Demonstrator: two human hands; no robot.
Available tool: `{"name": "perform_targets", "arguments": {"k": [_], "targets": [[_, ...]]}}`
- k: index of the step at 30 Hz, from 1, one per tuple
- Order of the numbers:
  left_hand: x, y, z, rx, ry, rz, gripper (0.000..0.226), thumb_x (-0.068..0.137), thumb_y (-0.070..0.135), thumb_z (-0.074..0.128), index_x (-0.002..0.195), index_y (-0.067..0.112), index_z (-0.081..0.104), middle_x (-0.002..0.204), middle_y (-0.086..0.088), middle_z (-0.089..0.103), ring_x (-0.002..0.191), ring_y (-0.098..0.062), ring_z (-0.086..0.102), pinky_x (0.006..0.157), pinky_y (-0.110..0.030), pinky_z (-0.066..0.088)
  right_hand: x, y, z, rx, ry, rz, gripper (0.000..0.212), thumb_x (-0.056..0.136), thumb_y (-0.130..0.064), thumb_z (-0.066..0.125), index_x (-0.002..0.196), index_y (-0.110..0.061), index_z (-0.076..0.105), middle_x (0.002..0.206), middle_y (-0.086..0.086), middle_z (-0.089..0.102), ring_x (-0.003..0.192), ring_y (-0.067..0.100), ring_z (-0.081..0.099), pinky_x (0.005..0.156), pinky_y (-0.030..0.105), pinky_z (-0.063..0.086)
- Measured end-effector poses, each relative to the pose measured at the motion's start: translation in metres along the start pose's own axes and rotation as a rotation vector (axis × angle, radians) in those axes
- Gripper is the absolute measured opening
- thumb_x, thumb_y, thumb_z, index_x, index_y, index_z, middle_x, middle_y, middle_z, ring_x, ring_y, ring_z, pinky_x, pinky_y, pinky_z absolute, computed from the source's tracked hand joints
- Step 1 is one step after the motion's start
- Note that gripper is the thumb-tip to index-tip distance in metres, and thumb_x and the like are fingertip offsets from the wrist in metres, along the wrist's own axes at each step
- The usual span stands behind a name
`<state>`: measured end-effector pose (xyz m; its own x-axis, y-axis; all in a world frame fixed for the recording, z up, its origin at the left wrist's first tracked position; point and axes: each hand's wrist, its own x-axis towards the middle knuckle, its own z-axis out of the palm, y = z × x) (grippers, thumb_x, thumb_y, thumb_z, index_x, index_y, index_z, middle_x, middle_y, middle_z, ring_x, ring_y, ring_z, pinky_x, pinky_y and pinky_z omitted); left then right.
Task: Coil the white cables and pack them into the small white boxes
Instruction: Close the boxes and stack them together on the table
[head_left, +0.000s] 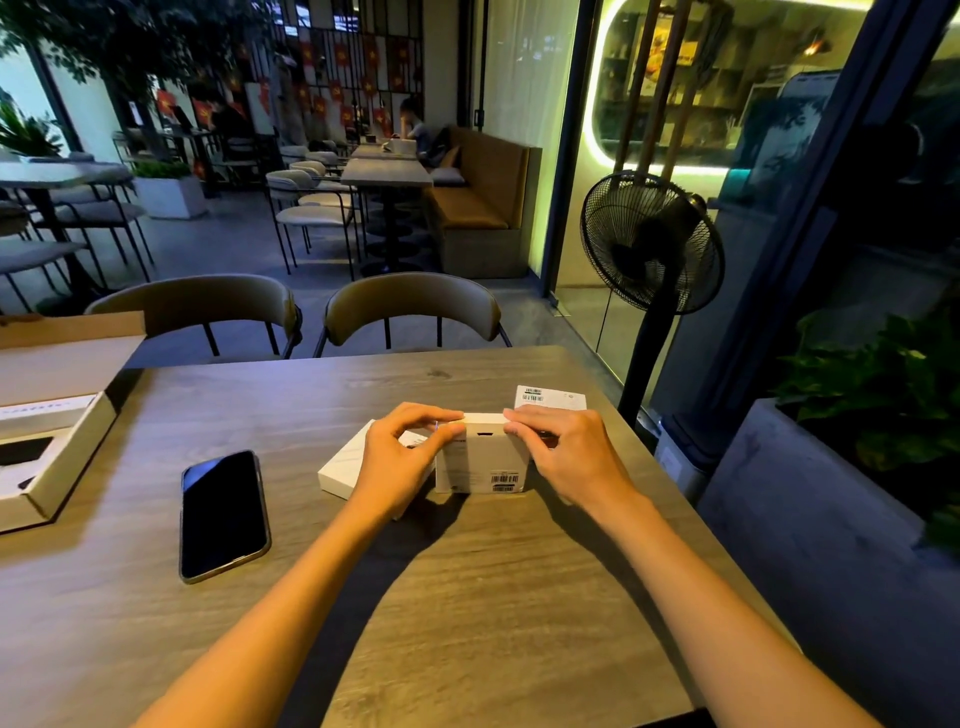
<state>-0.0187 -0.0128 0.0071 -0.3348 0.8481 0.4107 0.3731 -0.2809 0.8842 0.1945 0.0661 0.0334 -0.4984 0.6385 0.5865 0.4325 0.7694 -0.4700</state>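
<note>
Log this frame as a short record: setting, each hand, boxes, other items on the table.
setting: wooden table in a cafe, chairs behind
left hand: grips the left top edge of the upright white box
right hand: grips that box's right top edge
other boxes: flat white box under the left hand; labelled white box behind the right hand
cables: none visible
other items: dark phone, open cardboard box at far left

Both hands at the upright white box (480, 460)
Left hand (402, 457) and right hand (563, 452) pinch its top edge from opposite sides, fingers curled.
</note>
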Motion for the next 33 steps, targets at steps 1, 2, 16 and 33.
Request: {"name": "perform_targets", "arguments": {"k": [1,2,16,33], "targets": [[0.000,0.001,0.000,-0.022,-0.008,-0.032,0.014,0.088,0.027,0.074,0.101,0.026,0.077,0.109,0.003,0.071,0.107,-0.011,0.062,0.092,-0.037,0.055,0.000,0.002,0.000,0.014,-0.003,-0.006,0.028,0.094,-0.020,0.072,0.121,-0.014,0.074,0.118,0.000,0.076,0.108,-0.005,0.058,0.088,-0.002,0.042],[0.001,0.000,0.000,-0.036,-0.018,-0.053,0.014,0.087,0.027,0.074,0.101,0.026,0.077,0.109,0.002,0.070,0.107,-0.013,0.062,0.093,-0.039,0.054,0.000,0.003,-0.001,0.030,-0.005,-0.008,0.028,0.093,-0.019,0.072,0.121,-0.014,0.074,0.119,0.000,0.076,0.109,-0.006,0.058,0.091,0.002,0.045],[0.005,-0.007,-0.009,0.242,-0.074,0.298,0.032,0.087,0.045,0.072,0.110,0.023,0.074,0.112,0.003,0.062,0.105,-0.015,0.061,0.080,-0.037,0.058,-0.002,0.004,-0.001,0.005,-0.055,-0.042,0.043,0.086,-0.016,0.081,0.127,-0.015,0.070,0.124,0.005,0.071,0.114,0.012,0.063,0.096,0.031,0.058],[0.012,-0.026,-0.056,0.015,0.301,-0.243,0.026,0.095,0.012,0.065,0.119,0.018,0.063,0.128,-0.007,0.061,0.117,-0.024,0.060,0.079,-0.029,0.055,-0.018,-0.016,0.069,-0.045,-0.124,-0.203,0.041,0.096,-0.038,0.067,0.133,-0.022,0.058,0.129,0.000,0.058,0.111,0.013,0.060,0.091,0.030,0.057]]}}
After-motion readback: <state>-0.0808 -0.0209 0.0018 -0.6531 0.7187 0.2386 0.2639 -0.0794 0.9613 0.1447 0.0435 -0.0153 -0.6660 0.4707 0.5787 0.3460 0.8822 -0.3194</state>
